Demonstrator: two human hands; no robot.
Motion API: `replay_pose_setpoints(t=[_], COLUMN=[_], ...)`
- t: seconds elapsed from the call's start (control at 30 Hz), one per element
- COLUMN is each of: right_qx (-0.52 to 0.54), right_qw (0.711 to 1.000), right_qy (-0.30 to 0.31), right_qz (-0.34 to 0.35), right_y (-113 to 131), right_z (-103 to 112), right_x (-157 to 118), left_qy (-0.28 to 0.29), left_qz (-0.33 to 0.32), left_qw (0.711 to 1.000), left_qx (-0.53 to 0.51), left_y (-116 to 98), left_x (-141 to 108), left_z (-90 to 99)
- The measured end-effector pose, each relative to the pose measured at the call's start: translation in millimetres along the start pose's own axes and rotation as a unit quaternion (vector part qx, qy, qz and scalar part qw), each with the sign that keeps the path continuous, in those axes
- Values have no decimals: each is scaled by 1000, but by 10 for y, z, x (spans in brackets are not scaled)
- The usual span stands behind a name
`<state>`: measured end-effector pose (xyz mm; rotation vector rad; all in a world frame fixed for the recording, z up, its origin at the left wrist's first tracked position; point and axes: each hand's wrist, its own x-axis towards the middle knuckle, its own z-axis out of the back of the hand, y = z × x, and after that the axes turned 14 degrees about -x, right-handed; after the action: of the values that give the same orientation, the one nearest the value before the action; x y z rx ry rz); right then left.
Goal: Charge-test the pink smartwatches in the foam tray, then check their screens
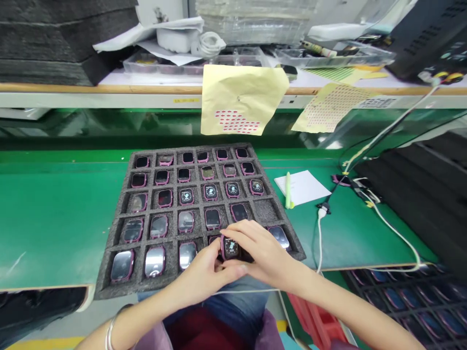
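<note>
Both my hands are closed around one smartwatch (pixel 231 248) with a pink-purple case and a lit watch face, held above the near edge of the foam tray (pixel 171 287). My left hand (pixel 209 270) grips its left side with thumb and fingers. From the right, my right hand (pixel 260 248) curls over the top and right edge. Beneath them the grey tray holds rows of similar watches, one per compartment, several with lit faces such as this watch (pixel 210 191). One compartment (pixel 265 210) near the right side shows a bare floor. My hands partly cover the front row.
Right of the tray lie a white paper (pixel 304 187) and a green pen (pixel 288 190). White cables (pixel 394 228) and another watch (pixel 341 180) are farther right. A second watch tray (pixel 412 301) sits lower right. Yellow sheets (pixel 241 99) hang from the shelf edge; black foam (pixel 62 41) is stacked upper left.
</note>
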<state>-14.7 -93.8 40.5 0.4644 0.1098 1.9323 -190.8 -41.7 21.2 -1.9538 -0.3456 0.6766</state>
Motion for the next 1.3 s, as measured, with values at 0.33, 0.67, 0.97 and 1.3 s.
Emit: replay_pose_setpoints(t=[0.33,0.67,0.97,1.3], right_qx=[-81,-137,-182,-32], right_qw=[990,988,970,999], right_qy=[-46,60,161,29], right_qz=[-104,-28,27,-22], right_y=[-1013,-765,-755,-203], right_z=[292,410,204,280], right_x=[-250,-5,372,197], left_qy=[-24,-15,2,23], left_qz=[34,36,28,21], left_qw=[991,993,991,988], left_qx=[-126,-108,-130,-152], left_y=[-59,-81,-41,3], left_x=[17,-41,-42,-53], left_z=[56,209,235,285])
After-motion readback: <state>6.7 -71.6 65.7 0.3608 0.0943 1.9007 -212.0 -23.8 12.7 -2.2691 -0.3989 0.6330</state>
